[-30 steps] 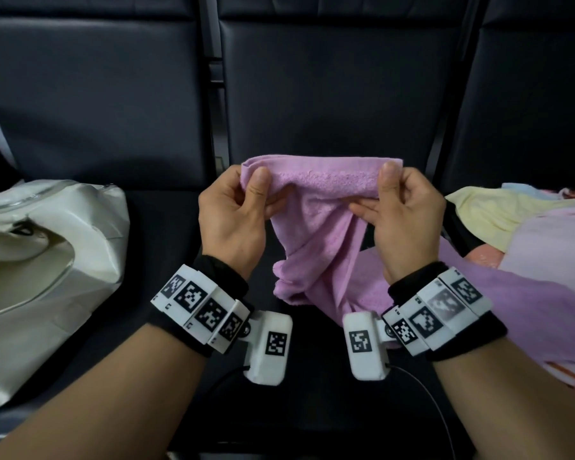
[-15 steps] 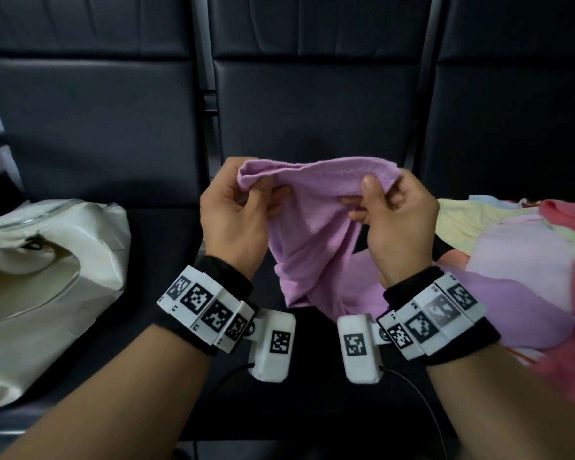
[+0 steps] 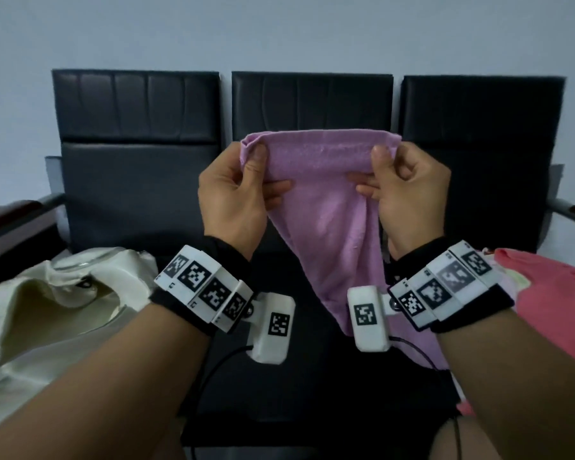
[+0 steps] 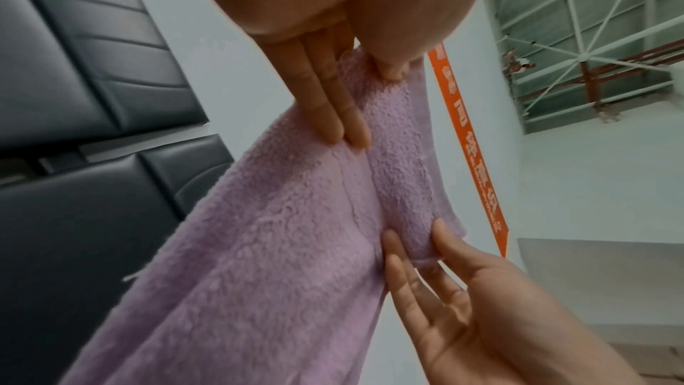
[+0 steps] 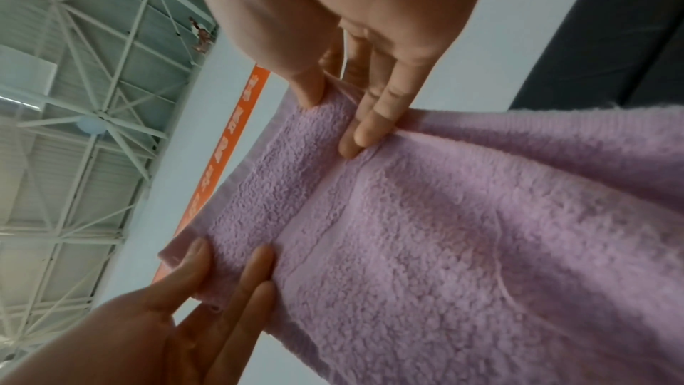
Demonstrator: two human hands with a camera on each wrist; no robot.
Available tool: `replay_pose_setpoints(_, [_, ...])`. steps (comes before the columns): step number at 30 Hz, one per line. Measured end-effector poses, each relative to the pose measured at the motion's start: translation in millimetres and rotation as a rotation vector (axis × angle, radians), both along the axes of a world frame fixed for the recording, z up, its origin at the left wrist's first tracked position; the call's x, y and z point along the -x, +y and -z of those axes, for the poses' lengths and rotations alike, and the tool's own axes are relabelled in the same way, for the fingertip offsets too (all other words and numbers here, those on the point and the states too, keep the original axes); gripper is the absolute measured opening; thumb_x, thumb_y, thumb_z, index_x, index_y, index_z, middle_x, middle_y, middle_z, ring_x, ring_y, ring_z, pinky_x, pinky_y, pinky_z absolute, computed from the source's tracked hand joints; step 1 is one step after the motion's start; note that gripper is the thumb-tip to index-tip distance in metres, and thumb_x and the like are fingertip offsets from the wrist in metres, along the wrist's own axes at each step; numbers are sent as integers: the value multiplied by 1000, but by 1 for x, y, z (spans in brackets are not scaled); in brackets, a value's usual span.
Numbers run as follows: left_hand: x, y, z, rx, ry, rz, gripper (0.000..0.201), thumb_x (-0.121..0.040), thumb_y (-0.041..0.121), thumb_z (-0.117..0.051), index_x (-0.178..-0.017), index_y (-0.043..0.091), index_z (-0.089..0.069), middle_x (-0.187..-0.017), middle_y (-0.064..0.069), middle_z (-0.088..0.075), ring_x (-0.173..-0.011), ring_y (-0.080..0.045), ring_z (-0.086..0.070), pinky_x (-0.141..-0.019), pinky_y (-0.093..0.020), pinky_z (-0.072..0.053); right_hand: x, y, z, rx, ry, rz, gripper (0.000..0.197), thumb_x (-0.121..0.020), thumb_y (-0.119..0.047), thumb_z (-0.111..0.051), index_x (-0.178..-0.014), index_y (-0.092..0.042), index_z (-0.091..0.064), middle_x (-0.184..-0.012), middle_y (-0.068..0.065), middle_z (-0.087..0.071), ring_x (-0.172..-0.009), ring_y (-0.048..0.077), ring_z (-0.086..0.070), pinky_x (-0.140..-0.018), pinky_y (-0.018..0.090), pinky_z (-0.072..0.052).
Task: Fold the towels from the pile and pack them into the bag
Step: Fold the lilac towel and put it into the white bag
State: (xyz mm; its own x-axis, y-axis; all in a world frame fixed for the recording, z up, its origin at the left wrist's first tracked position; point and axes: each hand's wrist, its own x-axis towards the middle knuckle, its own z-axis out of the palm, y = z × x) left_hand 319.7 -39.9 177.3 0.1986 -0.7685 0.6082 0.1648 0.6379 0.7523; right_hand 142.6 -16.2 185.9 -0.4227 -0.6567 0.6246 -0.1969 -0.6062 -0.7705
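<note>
Both hands are up in front of the black seats (image 3: pixel 140 180), and the purple towel (image 3: pixel 326 207) is stretched between them by its top edge. The left hand (image 3: pixel 233 200) pinches one corner, thumb on the near side, fingers flat behind. The right hand (image 3: pixel 409 200) pinches the other corner in the same way. The rest of the towel hangs down in a loose, narrowing drape between the wrists. The cream bag (image 3: pixel 57 313) lies open on the left seat; the pile (image 3: pixel 551 300), pink on top, sits on the right seat.
</note>
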Motion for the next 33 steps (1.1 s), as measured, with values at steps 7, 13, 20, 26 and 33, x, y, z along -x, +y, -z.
replay_pose_setpoints(7, [-14, 40, -60, 192, 26, 45, 22, -105, 12, -55, -92, 17, -72, -86, -9, -72, -86, -30, -76, -81, -38, -62, -4, 39, -66, 148, 48, -5, 16, -99, -16, -63, -85, -16, -69, -78, 6, -70, -78, 25, -75, -65, 25, -57])
replay_pose_setpoints(13, [-22, 80, -117, 301, 14, 38, 22, -103, 12, -57, -86, 17, -70, -82, -8, -68, -82, -26, -75, -82, -37, -62, -9, 83, -123, 258, 83, 28, 24, -99, -16, -63, -76, -21, -63, -77, 4, -69, -70, 21, -75, -56, 24, -54])
replay_pose_setpoints(20, [-33, 127, -169, 433, -13, -44, 19, -100, 15, -59, -84, 19, -70, -83, -12, -67, -81, -21, -73, -84, -42, -62, -17, 130, -173, 335, 111, 67, 19, -100, -18, -62, -81, -18, -67, -76, 2, -70, -62, 15, -71, -53, 20, -50])
replay_pose_setpoints(26, [-42, 154, -192, 470, -16, -93, 22, -99, 22, -64, -80, 28, -74, -76, 1, -69, -78, -27, -72, -82, -44, -62, -25, 153, -198, 341, 121, 71, 17, -100, -19, -62, -84, -22, -68, -72, 0, -71, -58, 12, -68, -53, 22, -51])
replay_pose_setpoints(33, [-55, 159, -193, 279, -15, -10, 21, -102, 17, -62, -82, 12, -65, -59, 2, -62, -54, -12, -65, -51, -21, -52, -25, 152, -198, 237, 148, 78, 20, -97, -22, -67, -90, -3, -70, -64, 1, -60, -47, 12, -51, -51, 27, -43])
